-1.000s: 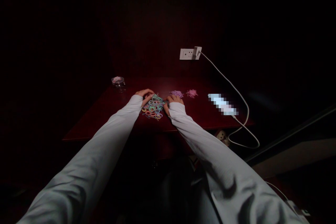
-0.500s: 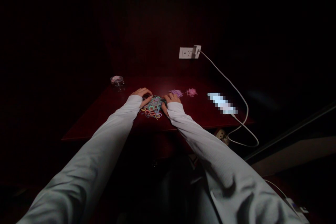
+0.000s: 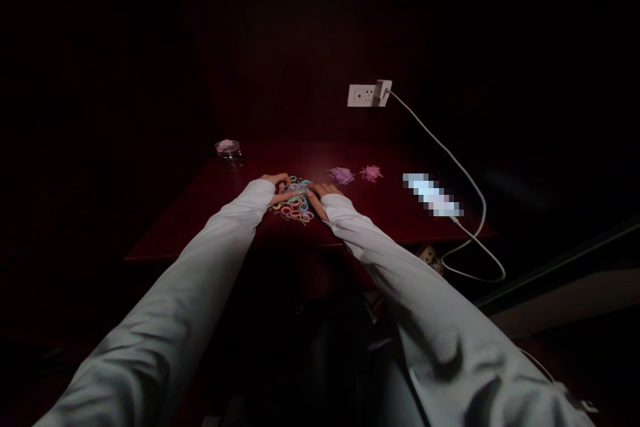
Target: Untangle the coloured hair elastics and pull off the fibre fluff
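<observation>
A pile of pastel ring-shaped bands, which look like small hair ties (image 3: 295, 211), lies near the middle of the dark red table (image 3: 200, 220). My left hand (image 3: 278, 185) rests at the pile's left side, fingers bent and thumb stretched across the bands, thumb and fingers apart. On the other side my right hand (image 3: 321, 193) touches the pile with its thumb, its fingers spread toward the back. Neither hand shows a band clearly gripped. Between the thumbs the bands look pale and blurred. Part of the pile is hidden under both hands.
Behind my right hand lie a purple heap (image 3: 341, 175) and a pink heap (image 3: 371, 173) of thin pieces. A clear round container (image 3: 228, 149) stands at the back left. A blurred-out phone (image 3: 433, 195) charges on the right, its white cable (image 3: 435, 135) running to a wall socket (image 3: 361, 95).
Both hands have shifted at the pile, and their thumbs now reach closer together over its middle. The bands have been stirred about. My right hand has moved off the purple heap's front edge.
</observation>
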A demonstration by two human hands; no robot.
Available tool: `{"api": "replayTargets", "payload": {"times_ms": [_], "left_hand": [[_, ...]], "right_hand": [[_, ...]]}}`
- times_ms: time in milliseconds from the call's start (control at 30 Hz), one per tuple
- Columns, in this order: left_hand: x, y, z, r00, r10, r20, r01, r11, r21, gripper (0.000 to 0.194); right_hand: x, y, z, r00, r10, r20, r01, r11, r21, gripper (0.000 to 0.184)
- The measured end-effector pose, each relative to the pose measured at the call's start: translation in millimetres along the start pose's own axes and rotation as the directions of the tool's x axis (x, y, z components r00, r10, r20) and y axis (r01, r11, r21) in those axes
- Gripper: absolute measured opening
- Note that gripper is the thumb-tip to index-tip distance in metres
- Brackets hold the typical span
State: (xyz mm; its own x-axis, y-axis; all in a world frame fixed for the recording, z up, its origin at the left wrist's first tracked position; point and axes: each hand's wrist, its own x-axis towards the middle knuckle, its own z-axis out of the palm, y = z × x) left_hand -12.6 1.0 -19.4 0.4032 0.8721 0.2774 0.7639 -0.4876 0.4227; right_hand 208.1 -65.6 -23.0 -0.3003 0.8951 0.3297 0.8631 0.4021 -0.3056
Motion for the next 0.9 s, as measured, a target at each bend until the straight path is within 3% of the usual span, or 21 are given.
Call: {"api": "replayTargets", "payload": {"times_ms": [167, 533, 900], "left_hand": [[2.6, -3.4, -0.7, 0.995, -0.014, -0.094, 0.018, 0.999, 0.037, 0.036], [3.8, -0.3, 1.6, 0.982, -0.022, -0.185, 0.029, 0.999, 0.033, 0.036], [4.4, -2.2, 3.1, 0.976, -0.074, -0.205, 0.089, 0.994, 0.065, 0.021]], "right_hand": [[0.9, 3.4, 1.9, 0.999, -0.038, -0.018, 0.040, 0.996, 0.078, 0.051], [-1.0, 4.5, 3.0, 0.981, -0.183, -0.066, 0.182, 0.983, -0.016, 0.039], [-2.2, 0.6, -2.8, 0.987, -0.113, -0.110, 0.108, 0.993, -0.051, 0.032]]}}
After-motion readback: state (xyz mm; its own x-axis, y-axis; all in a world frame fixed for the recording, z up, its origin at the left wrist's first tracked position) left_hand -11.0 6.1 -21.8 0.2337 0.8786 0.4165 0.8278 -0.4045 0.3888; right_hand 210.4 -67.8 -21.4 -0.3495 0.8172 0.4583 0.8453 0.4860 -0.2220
